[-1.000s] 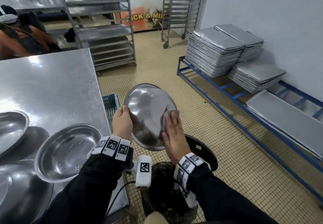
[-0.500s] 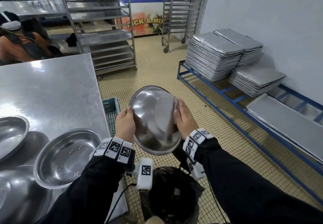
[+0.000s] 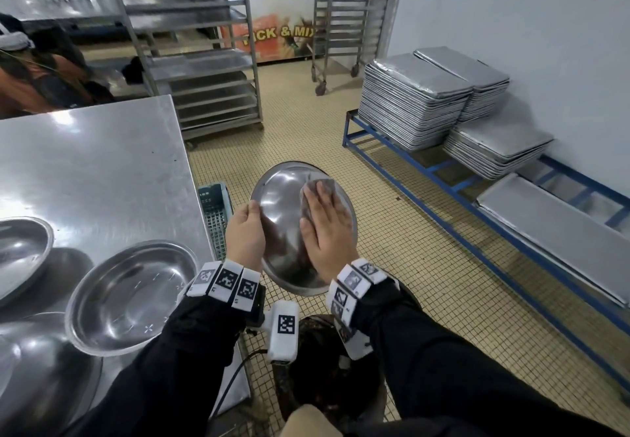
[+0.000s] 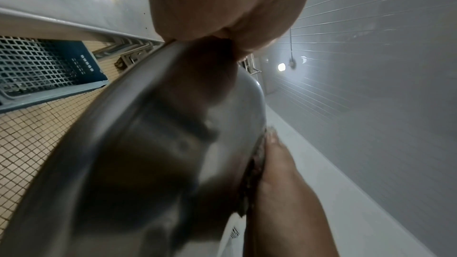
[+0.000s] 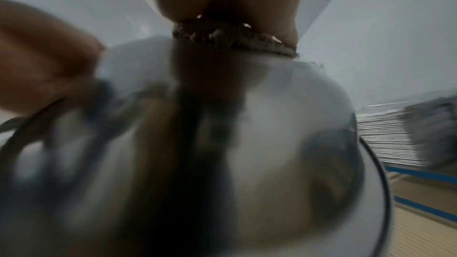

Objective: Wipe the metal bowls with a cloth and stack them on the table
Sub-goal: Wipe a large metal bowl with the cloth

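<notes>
A round metal bowl is held up tilted over the floor, its domed underside toward me. My left hand grips its left rim, thumb on the outside. My right hand lies flat on the bowl with straight fingers, pressing a brownish cloth against the metal; the cloth's edge shows under the palm in the blurred right wrist view. On the steel table at my left sit an upright bowl and two more bowls at the left edge.
A black bin stands on the floor right below the held bowl. A blue plastic crate sits beside the table's edge. Stacks of baking trays rest on a low blue rack at right. Wheeled shelf racks stand behind.
My right hand with the cloth slid from the bowl's right rim onto the upper right of its face. The bowl stays in my left hand, turned slightly.
</notes>
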The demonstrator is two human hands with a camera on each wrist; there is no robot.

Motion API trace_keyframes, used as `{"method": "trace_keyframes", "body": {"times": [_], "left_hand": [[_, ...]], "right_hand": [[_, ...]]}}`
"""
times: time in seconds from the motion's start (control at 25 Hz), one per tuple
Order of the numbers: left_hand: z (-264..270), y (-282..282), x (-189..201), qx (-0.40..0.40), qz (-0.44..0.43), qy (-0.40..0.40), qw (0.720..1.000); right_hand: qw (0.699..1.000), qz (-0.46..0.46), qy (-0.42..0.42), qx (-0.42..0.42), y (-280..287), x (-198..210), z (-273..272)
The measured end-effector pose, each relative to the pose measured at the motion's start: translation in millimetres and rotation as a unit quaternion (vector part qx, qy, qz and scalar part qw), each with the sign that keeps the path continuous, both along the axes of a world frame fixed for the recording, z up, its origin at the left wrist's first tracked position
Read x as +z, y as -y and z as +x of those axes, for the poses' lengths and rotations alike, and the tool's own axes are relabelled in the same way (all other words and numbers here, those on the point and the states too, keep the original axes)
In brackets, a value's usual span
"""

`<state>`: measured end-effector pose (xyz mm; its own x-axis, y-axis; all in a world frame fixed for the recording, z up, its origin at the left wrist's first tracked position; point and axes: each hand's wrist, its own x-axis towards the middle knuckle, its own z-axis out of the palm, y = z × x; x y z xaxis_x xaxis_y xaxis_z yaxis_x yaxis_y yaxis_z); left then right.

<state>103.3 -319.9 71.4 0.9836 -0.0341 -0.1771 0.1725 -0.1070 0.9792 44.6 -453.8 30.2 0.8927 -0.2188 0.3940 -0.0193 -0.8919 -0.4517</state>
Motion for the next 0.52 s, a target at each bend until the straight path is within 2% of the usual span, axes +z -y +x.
{"method": "trace_keyframes", "body": {"times": [0.08, 0.2, 0.32, 0.44, 0.52], "left_hand": [[-1.4, -0.7, -1.9, -0.018, 0.005, 0.005, 1.000], [-6.3, -3.2, -7.7, -0.042, 0.023, 0.017, 0.999], [-14.5, -8.6, -15.4, -0.045, 0.113, 0.038, 0.992], [-26.2, -9.5, -20.1, -0.026, 0.177, 0.041, 0.983], [-36.8, -4.9, -19.1, -0.014, 0.188, 0.022, 0.982]], "right_hand": [[0.998, 0.048, -0.018, -0.027, 16.9, 7.6, 10.2], [0.982, 0.178, -0.058, -0.033, 51.2, 3.8, -3.1], [0.982, 0.159, -0.100, -0.032, 71.2, -9.5, -30.9], [0.977, 0.207, -0.044, -0.038, 65.8, -12.4, -45.9], [0.976, 0.214, 0.040, 0.017, 49.8, -7.1, -46.8]]}}
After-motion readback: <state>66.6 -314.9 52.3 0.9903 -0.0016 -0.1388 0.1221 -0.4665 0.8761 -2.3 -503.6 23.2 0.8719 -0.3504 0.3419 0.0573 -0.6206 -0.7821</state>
